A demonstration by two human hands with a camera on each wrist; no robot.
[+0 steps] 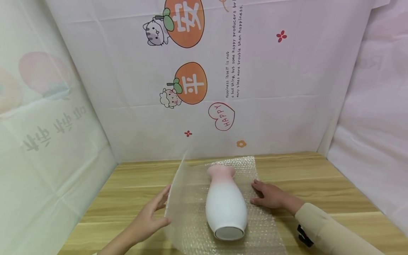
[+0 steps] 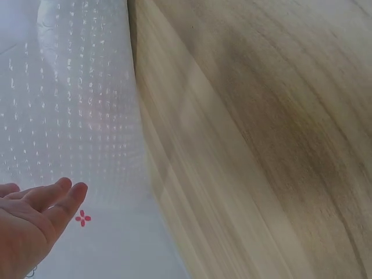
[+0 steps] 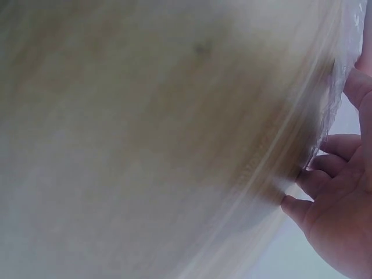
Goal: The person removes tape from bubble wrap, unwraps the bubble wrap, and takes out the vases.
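Observation:
A vase (image 1: pixel 226 203), white with a pink neck, lies on its side on a sheet of clear bubble wrap (image 1: pixel 188 216), its base toward me. The sheet's left part stands up off the table and curves. Against that raised edge is my left hand (image 1: pixel 146 217), thumb and fingers apart; in the left wrist view its fingers look straight beside the bubble wrap (image 2: pixel 75 104). On the other side, my right hand (image 1: pixel 271 196) touches the sheet's right edge with its fingertips. The right wrist view shows these fingers (image 3: pixel 314 183) extended along the edge.
The wood-grain table (image 1: pixel 134 180) runs back to a white printed cloth (image 1: pixel 271 117) hanging behind it. More cloth hangs at the left (image 1: pixel 47 170) and right sides. Something black (image 1: pixel 304 235) shows under the right sleeve (image 1: pixel 331 230).

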